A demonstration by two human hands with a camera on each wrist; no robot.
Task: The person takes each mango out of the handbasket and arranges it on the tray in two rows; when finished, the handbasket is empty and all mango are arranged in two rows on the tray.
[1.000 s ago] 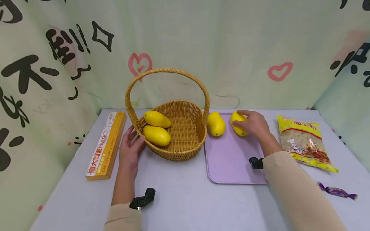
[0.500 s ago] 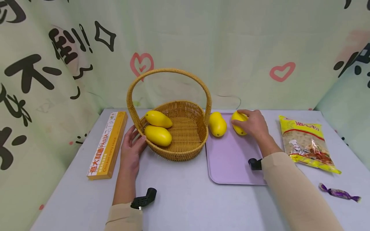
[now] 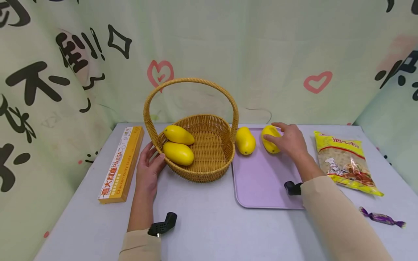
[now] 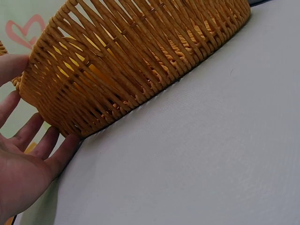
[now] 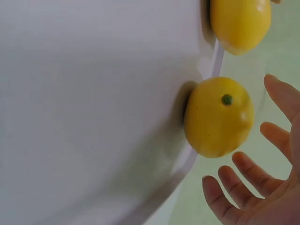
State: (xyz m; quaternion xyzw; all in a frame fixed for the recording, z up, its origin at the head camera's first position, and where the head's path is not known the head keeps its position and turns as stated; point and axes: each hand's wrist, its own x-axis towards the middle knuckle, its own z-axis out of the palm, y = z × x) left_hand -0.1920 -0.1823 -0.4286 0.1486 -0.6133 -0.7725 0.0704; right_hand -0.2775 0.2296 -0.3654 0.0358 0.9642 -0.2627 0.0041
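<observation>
My left hand (image 3: 149, 167) touches the left side of a wicker basket (image 3: 202, 177), thumb at the rim; the left wrist view shows its fingers spread against the woven wall (image 4: 140, 56). Two yellow mangoes, one behind (image 3: 178, 134) and one in front (image 3: 178, 153), lie in the basket's left half. On a lilac tray (image 3: 261, 185), two more mangoes lie near the back edge. My right hand (image 3: 290, 141) hovers around the right mango (image 3: 269, 144), its fingers spread; the right wrist view shows a gap between them and this mango (image 5: 218, 122). The other mango (image 3: 245, 141) is beside the basket.
A pasta box (image 3: 121, 165) lies left of the left arm. Right of the tray is a yellow food packet (image 3: 346, 161), with a purple wrapped candy (image 3: 382, 218) in front of it. A printed curtain (image 3: 261, 65) stands behind the table.
My right hand has shifted slightly to the right and its fingers have loosened away from the right mango, uncovering more of it. The left hand, basket and mangoes stay as they were.
</observation>
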